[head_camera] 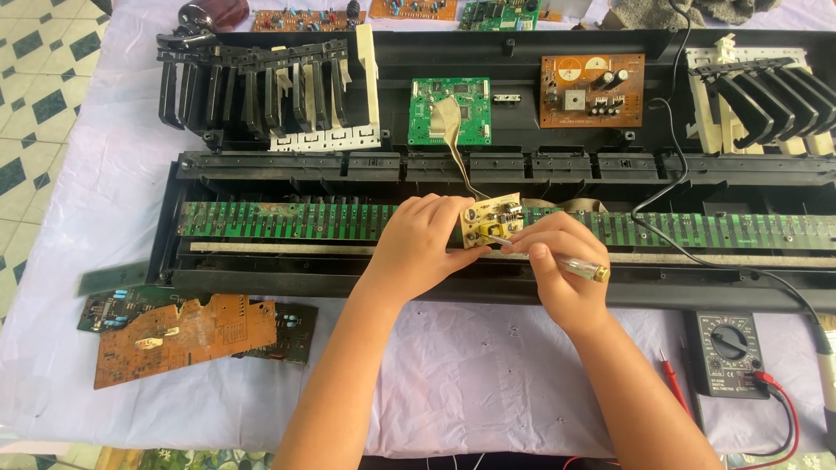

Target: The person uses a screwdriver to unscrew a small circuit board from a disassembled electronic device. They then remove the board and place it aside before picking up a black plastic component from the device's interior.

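Left hand (424,239) is pinched shut around a small yellowish circuit board (491,218) over the middle of the opened keyboard case (261,278), while the right hand (557,261) grips a clear-handled screwdriver (570,263), tip touching the board's lower edge.

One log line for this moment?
left hand: holds small circuit board | right hand: screwdriver tip on board | under: opened keyboard

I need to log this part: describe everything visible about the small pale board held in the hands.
The small pale circuit board is cream-yellow and roughly rectangular, studded with small dark and round components. It is held tilted above the long green key-contact strip. The left hand grips its left edge; the right hand presses a clear-handled screwdriver tip against it. A ribbon cable runs up to the green board.
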